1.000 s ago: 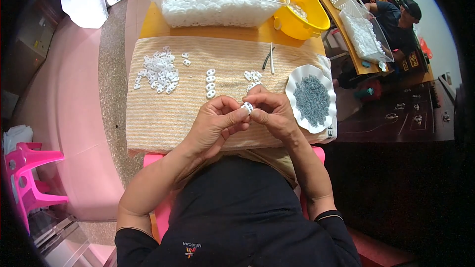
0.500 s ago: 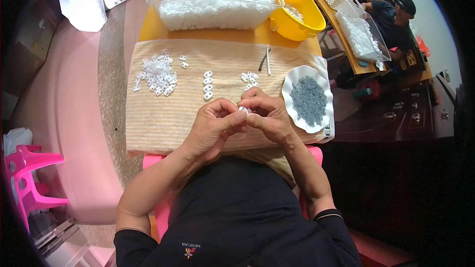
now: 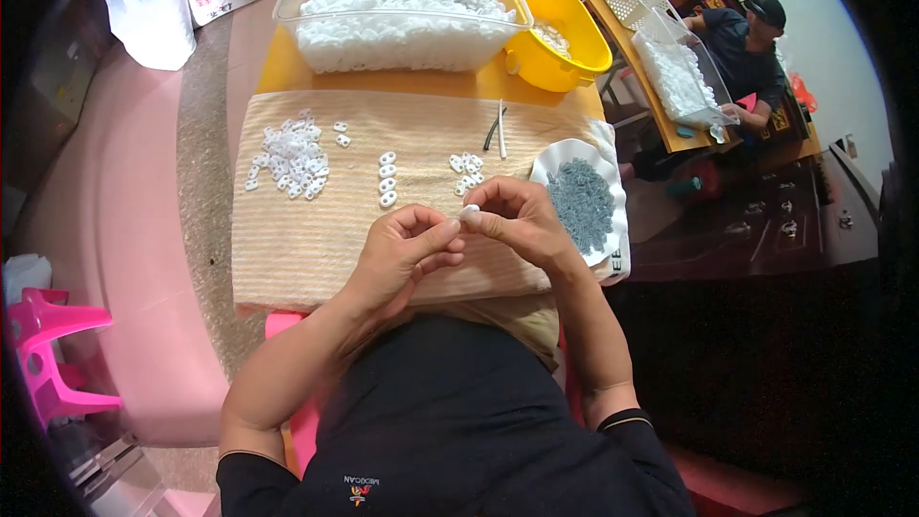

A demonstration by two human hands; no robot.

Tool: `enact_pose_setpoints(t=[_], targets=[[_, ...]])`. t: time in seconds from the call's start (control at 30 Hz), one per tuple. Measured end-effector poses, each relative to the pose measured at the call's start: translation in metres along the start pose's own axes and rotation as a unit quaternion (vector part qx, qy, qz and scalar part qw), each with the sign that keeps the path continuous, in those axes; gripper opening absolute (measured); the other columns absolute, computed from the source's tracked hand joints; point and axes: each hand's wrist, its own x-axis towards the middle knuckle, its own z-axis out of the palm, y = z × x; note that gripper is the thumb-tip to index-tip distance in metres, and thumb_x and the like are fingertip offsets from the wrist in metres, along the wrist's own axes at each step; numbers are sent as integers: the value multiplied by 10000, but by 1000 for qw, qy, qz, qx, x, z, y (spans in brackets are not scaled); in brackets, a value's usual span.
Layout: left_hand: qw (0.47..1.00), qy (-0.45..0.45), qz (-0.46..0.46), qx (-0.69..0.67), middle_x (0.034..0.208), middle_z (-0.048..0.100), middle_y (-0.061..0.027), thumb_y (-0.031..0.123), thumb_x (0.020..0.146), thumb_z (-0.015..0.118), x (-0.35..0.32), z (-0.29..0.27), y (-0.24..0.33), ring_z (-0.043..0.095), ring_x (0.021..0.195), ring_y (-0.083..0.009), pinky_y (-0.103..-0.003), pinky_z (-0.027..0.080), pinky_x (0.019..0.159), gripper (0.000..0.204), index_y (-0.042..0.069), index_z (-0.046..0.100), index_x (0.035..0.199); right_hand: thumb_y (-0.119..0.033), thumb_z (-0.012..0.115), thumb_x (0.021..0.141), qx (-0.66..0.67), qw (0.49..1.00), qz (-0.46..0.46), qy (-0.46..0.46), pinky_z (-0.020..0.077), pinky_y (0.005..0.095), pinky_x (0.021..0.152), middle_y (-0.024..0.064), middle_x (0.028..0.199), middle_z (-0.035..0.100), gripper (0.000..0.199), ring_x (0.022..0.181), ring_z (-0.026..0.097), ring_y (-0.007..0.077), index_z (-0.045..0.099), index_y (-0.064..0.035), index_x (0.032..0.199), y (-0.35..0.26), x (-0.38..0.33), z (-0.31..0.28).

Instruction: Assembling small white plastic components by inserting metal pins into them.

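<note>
In front of me, over the cloth's near half, my right hand [image 3: 517, 220] pinches a small white plastic piece [image 3: 469, 213] between thumb and forefinger. Just left of it, my left hand [image 3: 407, 254] has thumb and forefinger pressed together; whatever lies between them is too small to tell. Beyond the hands is a short column of white two-holed plastic pieces [image 3: 387, 172]. A small cluster of white pieces [image 3: 466, 170] lies above my right hand, and a larger heap [image 3: 292, 158] at the left. A scalloped white dish [image 3: 620, 201] of small grey-blue translucent parts [image 3: 579, 206] stands at the right.
A striped cloth [image 3: 306, 258] covers the table. At the far edge stand a clear bin [image 3: 402, 43] full of white pieces and a yellow basin [image 3: 584, 48]. Two thin sticks [image 3: 502, 129], black and white, lie on the cloth. Another person [image 3: 742, 57] sits at the far right table.
My hands have drawn slightly apart, and the white piece now stays with the right fingers. The whole view has shifted a little, with the table appearing lower and further left.
</note>
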Motion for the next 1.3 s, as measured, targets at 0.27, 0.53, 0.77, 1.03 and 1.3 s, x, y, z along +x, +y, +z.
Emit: enact_pose_setpoints(t=[0.27,0.53,0.77,1.03,1.3], targets=[[999,26,11,21,989,659,-97,115,887,643,-1,-1,3,630,769,-105,-263,558,711,80,51,598,905,-75,676,858,-145,988,19,56,479,213,673,3,813,624,165,743,572,54,639,20,988,-21,-14,-34],[999,32,19,35,813,649,-24,169,878,676,-1,2,3,612,733,-81,-224,527,677,127,53,631,904,-84,632,884,-224,959,-81,153,479,208,597,5,755,619,139,649,560,55,659,25,965,-47,15,-102],[998,56,34,24,844,652,-40,158,882,664,-1,4,4,608,740,-86,-231,530,687,125,43,627,911,-150,639,891,-264,912,-149,278,509,212,530,32,806,625,279,591,561,66,631,30,1103,-82,71,-132],[997,55,45,31,829,631,-47,150,892,646,1,0,11,594,691,-89,-228,526,666,135,24,616,933,-104,632,884,-263,929,-114,234,469,206,493,47,788,623,405,542,526,60,537,12,1260,-65,73,-110],[991,87,102,17,769,612,-15,135,855,695,3,-8,8,584,690,-78,-225,515,637,114,48,623,872,-37,673,808,-421,894,-153,-10,473,284,605,63,850,642,211,707,602,160,664,-44,1019,-6,40,-14]])
